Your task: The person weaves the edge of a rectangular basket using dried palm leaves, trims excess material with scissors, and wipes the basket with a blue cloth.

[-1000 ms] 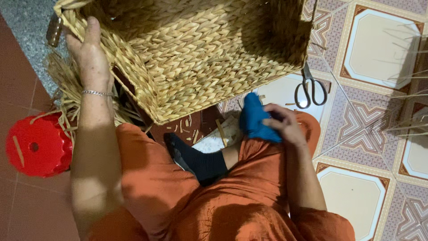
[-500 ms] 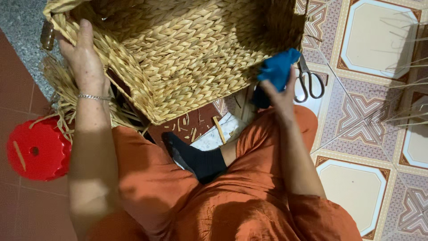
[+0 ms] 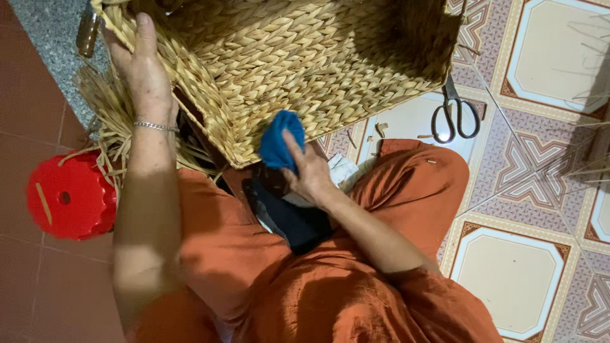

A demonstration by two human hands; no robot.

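Observation:
A large woven straw basket (image 3: 305, 70) rests tilted against my lap, its open side facing me. My left hand (image 3: 143, 70) grips the basket's left rim, a thin silver bracelet on the wrist. My right hand (image 3: 305, 171) holds a blue cloth (image 3: 279, 146) pressed against the basket's near lower edge. I sit on the floor in orange trousers (image 3: 305, 279), with a dark sock (image 3: 292, 219) just below the right hand.
Black-handled scissors (image 3: 454, 114) lie on the patterned tile floor to the right of the basket. A red round plastic stool (image 3: 70, 197) stands at the left. Loose straw strands (image 3: 108, 121) pile under the left arm. A small brown bottle (image 3: 88, 30) lies top left.
My right hand has carried the blue cloth from the basket's right corner near the scissors leftward to the near lower edge. The left hand stays on the rim.

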